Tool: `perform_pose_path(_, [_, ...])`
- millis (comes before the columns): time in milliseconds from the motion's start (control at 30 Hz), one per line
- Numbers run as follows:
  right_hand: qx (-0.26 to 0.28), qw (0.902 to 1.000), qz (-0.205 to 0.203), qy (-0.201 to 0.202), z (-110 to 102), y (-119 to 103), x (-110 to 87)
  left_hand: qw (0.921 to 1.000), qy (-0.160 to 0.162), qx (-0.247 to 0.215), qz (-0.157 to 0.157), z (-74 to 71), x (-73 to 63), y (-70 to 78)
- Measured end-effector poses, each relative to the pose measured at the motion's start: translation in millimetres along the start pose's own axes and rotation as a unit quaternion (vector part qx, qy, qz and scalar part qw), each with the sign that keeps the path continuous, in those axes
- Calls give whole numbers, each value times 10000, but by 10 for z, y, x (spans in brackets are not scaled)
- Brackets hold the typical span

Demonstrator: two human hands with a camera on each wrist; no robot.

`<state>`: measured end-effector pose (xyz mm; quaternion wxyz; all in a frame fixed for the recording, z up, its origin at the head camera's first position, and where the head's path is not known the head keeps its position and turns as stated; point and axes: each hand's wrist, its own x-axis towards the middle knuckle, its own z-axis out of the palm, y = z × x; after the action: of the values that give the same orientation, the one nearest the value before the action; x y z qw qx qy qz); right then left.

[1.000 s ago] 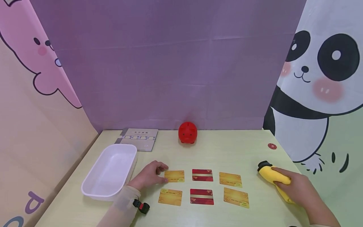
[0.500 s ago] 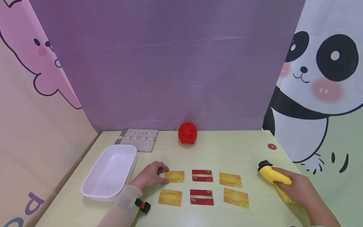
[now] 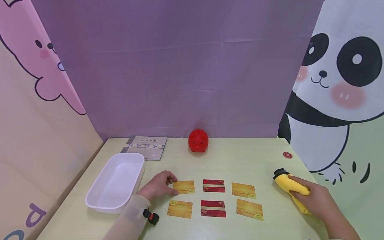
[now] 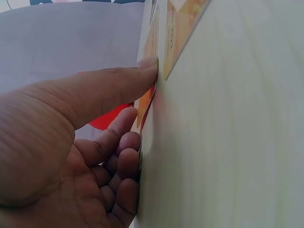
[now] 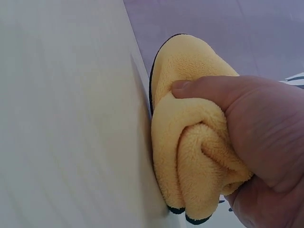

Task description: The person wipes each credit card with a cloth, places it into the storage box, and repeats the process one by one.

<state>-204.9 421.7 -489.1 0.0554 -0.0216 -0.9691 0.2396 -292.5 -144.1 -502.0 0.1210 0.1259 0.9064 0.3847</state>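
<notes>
My left hand (image 3: 162,185) is at the left end of the upper-left gold bank card (image 3: 184,187), thumb and curled index finger pinching its edges. In the left wrist view the thumb (image 4: 118,83) touches the card along the table surface. Another gold card (image 3: 180,209) lies just in front. Two red cards (image 3: 214,185) and two more gold cards (image 3: 243,190) continue the two rows to the right. At the table's right side my right hand (image 3: 315,200) grips a bunched yellow towel (image 5: 190,123) with black edging, which rests against the tabletop.
A white plastic tray (image 3: 115,181) stands left of my left arm, with a grey booklet (image 3: 147,147) behind it. At the back is a red piggy bank (image 3: 198,141). A red chip (image 3: 287,155) lies near the table's right edge.
Almost nothing differs. My left hand keeps its place at the gold card, and my right hand stays around the yellow towel with only a very slight shift.
</notes>
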Motion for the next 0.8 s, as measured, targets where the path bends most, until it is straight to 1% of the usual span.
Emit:
perform_pose_path(167, [22,9999,130,-69,-10,6,23,9999,30,-155,30,-19,-4,3])
perform_pose_path(333, [84,9998,194,-38,-23,-2,46,9988,35,-431,238,-37,-24,-9])
perform_pose_path(500, [111,9997,54,188,-15,-52,32,9972,186,-581,423,-49,-47,-13])
perform_pose_path(667, [153,9987,-94,470,-18,-156,1,9927,271,-1063,497,-49,-38,-39])
perform_pose_path(733, [158,9977,-231,620,-13,-206,-7,9901,270,-1261,546,-48,-39,-46])
perform_pose_path(800, [165,9958,-404,802,-6,-262,-10,9881,296,-1363,651,-50,-44,-46])
